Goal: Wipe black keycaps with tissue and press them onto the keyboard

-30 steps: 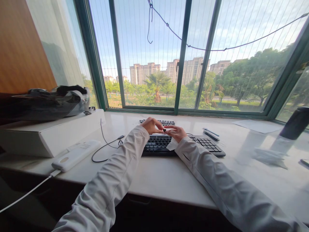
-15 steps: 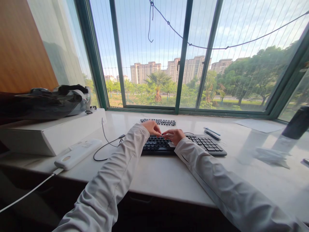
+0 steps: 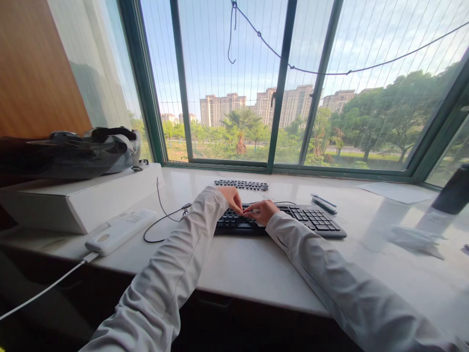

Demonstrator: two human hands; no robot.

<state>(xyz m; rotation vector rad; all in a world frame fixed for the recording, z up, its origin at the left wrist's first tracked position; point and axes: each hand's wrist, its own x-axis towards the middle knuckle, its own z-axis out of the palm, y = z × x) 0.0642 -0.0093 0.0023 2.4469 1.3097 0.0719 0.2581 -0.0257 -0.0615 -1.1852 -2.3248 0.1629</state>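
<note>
A black keyboard (image 3: 322,226) with a number pad lies on the white tabletop in front of me. My left hand (image 3: 232,198) bends down over its left half, thumb and fingers pinched together. From the right, my right hand (image 3: 262,212) reaches in, and its fingertips come together beside the left ones, just above the keys. Whatever lies between the fingertips is too small to make out. Behind the keyboard, loose black keycaps (image 3: 244,185) are laid out in rows.
A white box (image 3: 78,203) carrying a dark bag (image 3: 84,151) stands at left, with a white power bank (image 3: 120,232) before it. A black cable (image 3: 149,240) curls nearby. Pens (image 3: 324,204), a plastic bag (image 3: 417,239), paper (image 3: 395,191) and a dark bottle (image 3: 452,190) lie right.
My fingertips have moved slightly towards me and to the left over the keyboard. Both hands remain close together, and the view has shifted a little.
</note>
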